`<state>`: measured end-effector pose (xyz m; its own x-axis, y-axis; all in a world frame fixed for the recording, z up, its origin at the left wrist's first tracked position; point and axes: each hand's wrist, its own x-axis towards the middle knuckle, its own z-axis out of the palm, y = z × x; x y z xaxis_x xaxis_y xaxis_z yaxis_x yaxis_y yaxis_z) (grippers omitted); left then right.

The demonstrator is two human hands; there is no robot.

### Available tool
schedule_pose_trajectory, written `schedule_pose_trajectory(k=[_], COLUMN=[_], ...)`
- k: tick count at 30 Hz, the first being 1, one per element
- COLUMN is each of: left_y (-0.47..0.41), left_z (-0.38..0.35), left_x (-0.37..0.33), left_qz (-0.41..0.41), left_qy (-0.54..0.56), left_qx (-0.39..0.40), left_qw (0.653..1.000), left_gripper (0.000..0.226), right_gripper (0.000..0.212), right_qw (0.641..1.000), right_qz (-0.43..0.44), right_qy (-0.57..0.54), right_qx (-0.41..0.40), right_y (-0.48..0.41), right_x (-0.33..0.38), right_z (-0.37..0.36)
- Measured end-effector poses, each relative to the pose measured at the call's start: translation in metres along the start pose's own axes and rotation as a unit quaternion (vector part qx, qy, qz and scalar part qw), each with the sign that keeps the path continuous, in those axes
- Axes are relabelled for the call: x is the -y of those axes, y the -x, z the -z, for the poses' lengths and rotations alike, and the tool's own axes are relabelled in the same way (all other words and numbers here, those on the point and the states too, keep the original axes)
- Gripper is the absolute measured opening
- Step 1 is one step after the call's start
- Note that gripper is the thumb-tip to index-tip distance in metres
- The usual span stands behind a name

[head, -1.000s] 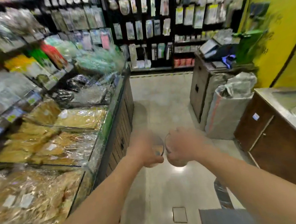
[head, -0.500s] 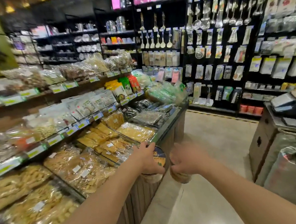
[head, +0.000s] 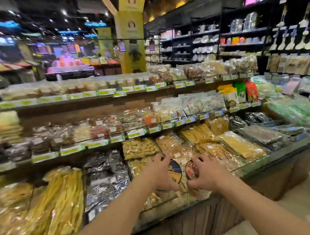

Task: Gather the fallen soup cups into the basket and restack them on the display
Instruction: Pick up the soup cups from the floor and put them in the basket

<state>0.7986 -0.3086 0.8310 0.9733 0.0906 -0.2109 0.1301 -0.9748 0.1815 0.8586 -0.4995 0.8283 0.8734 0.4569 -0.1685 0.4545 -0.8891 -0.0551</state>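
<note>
Your left hand point(head: 159, 174) grips a round soup cup with a dark blue lid point(head: 175, 171). Your right hand point(head: 208, 172) grips a round soup cup with a red lid point(head: 192, 170). Both lids are on. Below, a wooden bin point(head: 208, 224) holds clear bags of yellow food point(head: 242, 145).

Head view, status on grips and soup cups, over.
Left grip on dark-lidded round soup cup; right grip on red-lidded round soup cup. Both over bagged dried snacks display. No basket in view.

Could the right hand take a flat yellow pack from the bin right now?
Probably not: the right hand grips a cup. The yellow packs lie uncovered just beyond it, so the way is free, but the fingers are not.
</note>
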Motion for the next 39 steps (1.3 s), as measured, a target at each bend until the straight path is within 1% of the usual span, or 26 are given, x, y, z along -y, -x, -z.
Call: schedule_pose_trajectory(k=[4,8,13,17,21,24,26,27,28,30,32,39], left_y=[0.055,0.115,0.200,0.276,0.356,0.413,0.448,0.465,0.481,0.509,0.534,0.593], left_z=[-0.004,-0.002,-0.001,-0.009,-0.023,-0.033,-0.042,-0.046,-0.052,-0.065,-0.077,-0.128], left_x=[0.085,0.162,0.256,0.321,0.373,0.400,0.414,0.420,0.427,0.441,0.455,0.505], left_qz=[0.064,0.139,0.218,0.295,0.363,0.419,0.456,0.472,0.486,0.513,0.542,0.622], left_qy=[0.024,0.035,0.068,0.093,0.107,0.122,0.123,0.125,0.133,0.149,0.159,0.204], left_qx=[-0.004,-0.005,-0.027,-0.048,-0.064,-0.072,-0.082,-0.087,-0.091,-0.096,-0.097,-0.078], left_qw=[0.998,0.990,0.973,0.950,0.923,0.897,0.877,0.868,0.859,0.840,0.819,0.752], left_gripper=[0.121,0.123,0.120,0.122,0.121,0.124,0.126,0.123,0.120,0.116,0.114,0.108], right_gripper=[0.108,0.103,0.108,0.104,0.106,0.109,0.118,0.123,0.123,0.111,0.104,0.108], right_qw=[0.998,0.991,0.976,0.954,0.923,0.897,0.877,0.866,0.856,0.833,0.810,0.746], right_qz=[0.063,0.130,0.212,0.295,0.376,0.434,0.472,0.489,0.507,0.544,0.578,0.649], right_qy=[0.010,0.025,0.043,0.050,0.072,0.080,0.088,0.094,0.097,0.094,0.091,0.124], right_qx=[0.010,0.017,0.035,0.031,0.029,0.033,0.037,0.038,0.040,0.040,0.043,0.088], right_y=[-0.008,-0.003,0.010,0.029,0.057,0.079,0.094,0.102,0.109,0.120,0.129,0.156], right_x=[0.094,0.193,0.314,0.407,0.494,0.554,0.591,0.608,0.625,0.658,0.689,0.788], right_z=[-0.011,-0.022,-0.032,-0.043,-0.061,-0.073,-0.080,-0.084,-0.088,-0.102,-0.116,-0.169])
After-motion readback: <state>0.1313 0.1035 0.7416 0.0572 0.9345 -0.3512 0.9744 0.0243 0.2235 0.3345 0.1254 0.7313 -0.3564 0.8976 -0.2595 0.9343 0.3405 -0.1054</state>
